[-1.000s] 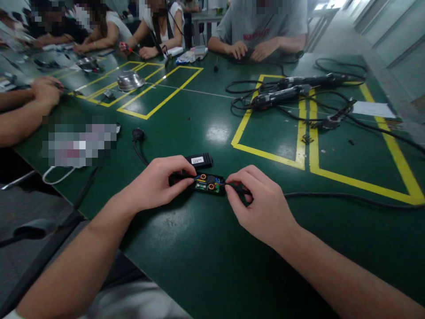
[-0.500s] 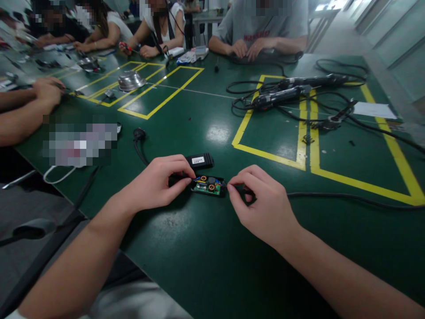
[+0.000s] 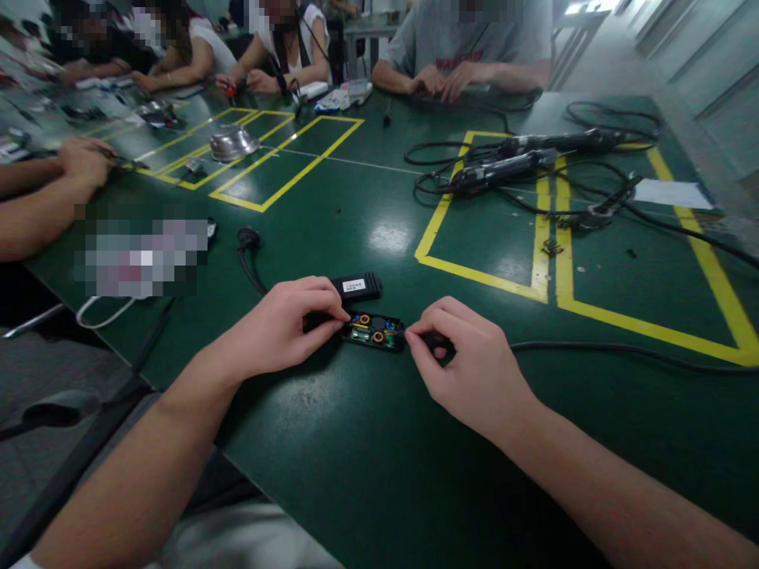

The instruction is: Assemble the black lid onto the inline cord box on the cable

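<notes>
An open black plastic case (image 3: pixel 375 345) lies on the table between my hands. Inside it sits a green circuit board (image 3: pixel 371 330) with copper coils and coloured wires. My left hand (image 3: pixel 296 320) is closed in a pinch on the black cord at the case's left end. At the right end, my right hand (image 3: pixel 456 348) pinches the other black cord (image 3: pixel 563 346), which runs off to the right. Just behind the case rests its black cover (image 3: pixel 360 286) with a white label. The fingers partly hide both cord ends.
A black power plug (image 3: pixel 248 238) lies behind my left hand. Black electric screwdrivers (image 3: pixel 504 170) with looped cables lie at the back right, near a white paper (image 3: pixel 673 192). A metal bowl (image 3: pixel 231 144) stands further back. Several people sit around the green table (image 3: pixel 332 442).
My right fingers have drawn slightly right from the case's end. My left hand stays at the left end with small finger shifts. The case has barely moved.
</notes>
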Demonstrator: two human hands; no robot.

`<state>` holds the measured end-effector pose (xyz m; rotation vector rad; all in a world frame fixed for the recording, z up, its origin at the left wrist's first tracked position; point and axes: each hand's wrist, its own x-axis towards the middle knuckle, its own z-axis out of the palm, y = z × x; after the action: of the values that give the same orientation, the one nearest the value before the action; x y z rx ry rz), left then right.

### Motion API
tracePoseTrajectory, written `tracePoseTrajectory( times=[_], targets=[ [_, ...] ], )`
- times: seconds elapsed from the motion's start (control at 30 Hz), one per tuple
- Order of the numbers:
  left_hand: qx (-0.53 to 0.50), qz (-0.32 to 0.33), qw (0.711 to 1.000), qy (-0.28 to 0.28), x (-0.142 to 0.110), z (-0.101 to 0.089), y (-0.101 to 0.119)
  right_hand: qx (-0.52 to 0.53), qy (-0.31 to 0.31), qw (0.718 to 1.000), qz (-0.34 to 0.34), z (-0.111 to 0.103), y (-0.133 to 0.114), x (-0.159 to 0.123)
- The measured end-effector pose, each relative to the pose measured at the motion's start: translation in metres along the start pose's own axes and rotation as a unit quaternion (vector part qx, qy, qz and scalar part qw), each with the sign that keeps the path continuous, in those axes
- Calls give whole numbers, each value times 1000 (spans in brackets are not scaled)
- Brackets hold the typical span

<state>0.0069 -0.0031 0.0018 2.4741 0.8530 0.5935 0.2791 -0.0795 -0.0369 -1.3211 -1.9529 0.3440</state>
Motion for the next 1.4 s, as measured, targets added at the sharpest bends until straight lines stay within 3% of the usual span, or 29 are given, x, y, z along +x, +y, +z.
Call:
tracePoseTrajectory(
  times=[0.17,0.33,0.5,0.7,0.83,0.97,1.03,1.4],
  targets=[
    [22,6,1000,-16,0,-1,-1,-22,-19,1000,-11,-3,-1,2],
    [67,-3,997,36,1,4,0,-75,-5,996,-45,-1,-1,0],
    [85,-75,994,7,7,12,-8,-96,13,994,-47,4,1,-1],
    [88,-188,975,86,9,12,-16,-56,16,998,-24,5,1,0],
    [12,-102,988,116,4,10,-8,-44,18,999,-13,4,0,0],
    [-64,6,998,15,2,10,3,-36,-6,999,-15,2,-3,0],
    [-65,16,998,-14,2,11,5,-40,-21,999,-20,1,-4,0],
    [-46,37,998,-20,2,13,1,-62,-49,997,2,4,-2,0]
  ],
)
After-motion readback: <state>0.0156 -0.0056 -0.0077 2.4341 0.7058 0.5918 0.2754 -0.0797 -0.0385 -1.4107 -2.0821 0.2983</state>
